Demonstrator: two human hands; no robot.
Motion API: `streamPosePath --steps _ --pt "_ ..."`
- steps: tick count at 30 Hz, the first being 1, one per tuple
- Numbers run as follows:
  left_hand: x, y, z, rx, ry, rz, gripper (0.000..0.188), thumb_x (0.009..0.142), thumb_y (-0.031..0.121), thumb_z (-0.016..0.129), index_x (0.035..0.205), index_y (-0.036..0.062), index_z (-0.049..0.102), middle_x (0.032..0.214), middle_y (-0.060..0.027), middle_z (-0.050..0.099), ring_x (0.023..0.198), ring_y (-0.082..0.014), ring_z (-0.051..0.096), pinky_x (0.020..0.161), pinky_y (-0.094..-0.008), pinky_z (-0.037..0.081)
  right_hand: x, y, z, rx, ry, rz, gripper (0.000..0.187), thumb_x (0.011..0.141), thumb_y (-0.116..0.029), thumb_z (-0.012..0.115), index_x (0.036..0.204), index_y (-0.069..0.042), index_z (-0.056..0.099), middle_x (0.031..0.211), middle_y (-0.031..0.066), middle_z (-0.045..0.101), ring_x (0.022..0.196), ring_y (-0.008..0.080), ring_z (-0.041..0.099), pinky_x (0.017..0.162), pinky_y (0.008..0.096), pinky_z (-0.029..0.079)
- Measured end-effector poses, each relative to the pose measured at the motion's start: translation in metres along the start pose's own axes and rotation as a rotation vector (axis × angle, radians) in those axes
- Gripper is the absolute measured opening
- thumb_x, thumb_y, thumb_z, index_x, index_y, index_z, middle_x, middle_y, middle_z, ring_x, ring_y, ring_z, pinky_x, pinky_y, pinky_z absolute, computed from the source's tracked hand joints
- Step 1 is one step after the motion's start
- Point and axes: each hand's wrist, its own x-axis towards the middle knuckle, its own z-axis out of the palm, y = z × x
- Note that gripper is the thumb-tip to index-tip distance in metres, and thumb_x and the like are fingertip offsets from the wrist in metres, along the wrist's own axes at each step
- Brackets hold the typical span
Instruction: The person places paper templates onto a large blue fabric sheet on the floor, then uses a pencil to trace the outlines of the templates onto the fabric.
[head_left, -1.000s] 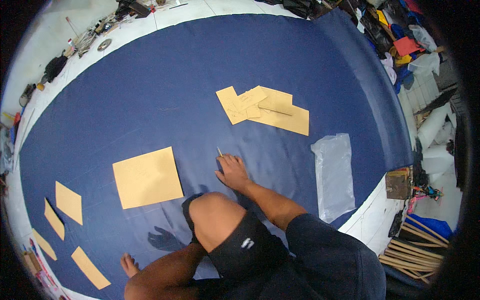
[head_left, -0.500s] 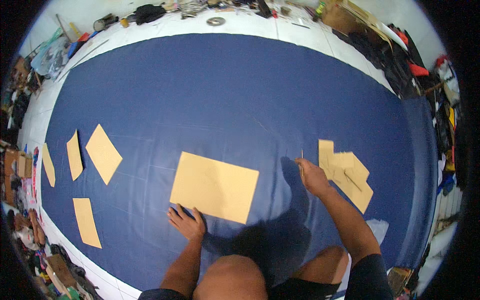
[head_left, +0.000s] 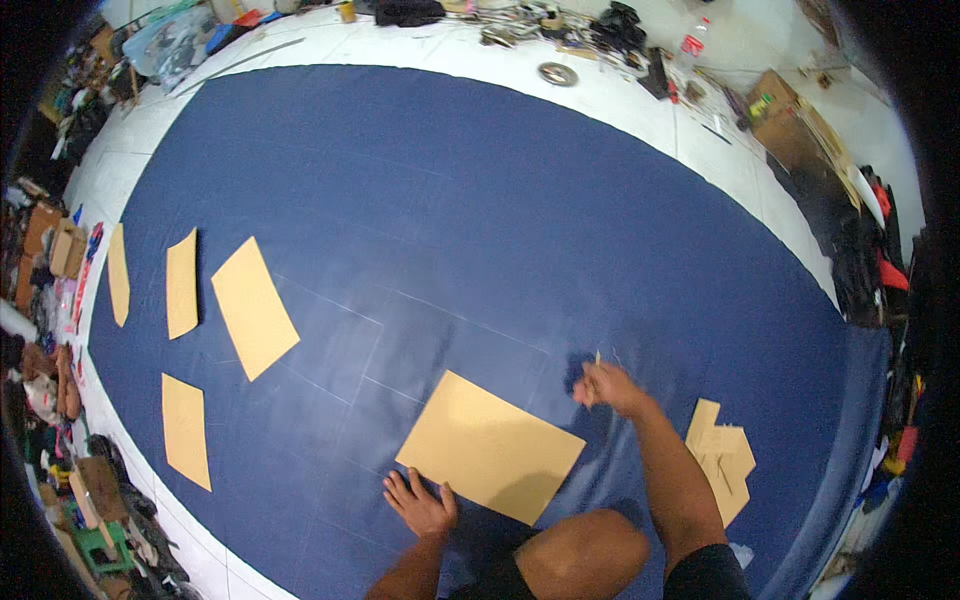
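A large dark blue sheet is spread over the floor, with thin pale lines drawn on it. In front of me lies a rectangular tan cardboard piece, turned at a slant. My left hand rests with spread fingers at its lower-left corner, the fingertips touching the edge or just beside it. Beyond the piece's right corner, my right hand is closed around a thin pen-like stick whose tip points up past the fingers. Most of the stick is hidden in the hand, so its exact kind does not show.
Several tan cardboard pieces lie to the left on the sheet. A stack of cut cardboard pieces with a dark slim tool on top sits at the right. Clutter, a plastic bottle and a round metal disc border the sheet.
The view has turned and shifted. The cardboard rectangle is now slanted more steeply and lower in view, with my left hand still at its corner. Pale lines show where it lay.
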Motion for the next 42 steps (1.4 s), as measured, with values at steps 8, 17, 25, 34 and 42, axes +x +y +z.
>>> streamPosePath --steps 8,17,25,34,42 --pt "0.002 0.021 0.011 -0.096 -0.015 -0.017 0.075 0.091 0.043 0.061 0.145 -0.0038 0.042 0.156 -0.0362 0.028 0.149 -0.0549 0.018 0.119 -0.0680 0.014 -0.125 0.082 -0.314 -1.228 1.006 -0.004 0.033 0.097 -0.021 0.054 0.123 -0.002 0.061 0.109 0.0280 0.068 0.095 0.0458 0.067 0.086 0.0557 0.053" --pt "0.000 0.003 0.017 0.024 0.036 0.032 0.077 0.094 0.046 0.058 0.152 0.0013 0.036 0.161 -0.0339 0.023 0.150 -0.0534 0.017 0.120 -0.0673 0.012 -0.159 -0.100 -0.217 -1.317 0.211 -0.380 0.029 0.091 -0.008 0.061 0.120 -0.007 0.064 0.113 0.0208 0.065 0.109 0.0414 0.063 0.093 0.0496 0.052" --pt "0.000 -0.015 0.027 0.124 0.046 0.060 0.085 0.086 0.054 0.073 0.148 0.0032 0.045 0.159 -0.0301 0.029 0.149 -0.0494 0.025 0.119 -0.0637 0.023 -0.027 -0.059 -0.048 -1.008 -0.015 -0.834 0.032 0.088 -0.032 0.071 0.111 -0.010 0.070 0.102 0.0135 0.067 0.100 0.0353 0.065 0.085 0.0479 0.054" --pt "0.060 0.004 -0.078 -0.279 -0.545 -0.159 0.106 0.083 0.052 0.078 0.160 0.0047 0.021 0.154 -0.0346 0.034 0.144 -0.0535 0.029 0.119 -0.0577 0.028 0.013 -0.032 0.022 -1.332 -0.603 -1.165 0.059 0.086 -0.051 0.068 0.133 -0.016 0.062 0.103 0.0069 0.063 0.094 0.0261 0.058 0.076 0.0420 0.042" --pt "0.060 -0.001 -0.096 -0.171 -0.695 -0.170 0.110 0.081 0.060 0.075 0.159 0.0037 0.023 0.154 -0.0340 0.033 0.146 -0.0516 0.027 0.119 -0.0581 0.027 0.115 -0.133 -0.027 -1.175 -0.096 -0.990 0.052 0.083 -0.041 0.075 0.129 -0.017 0.068 0.114 0.0110 0.062 0.107 0.0320 0.056 0.088 0.0480 0.042"
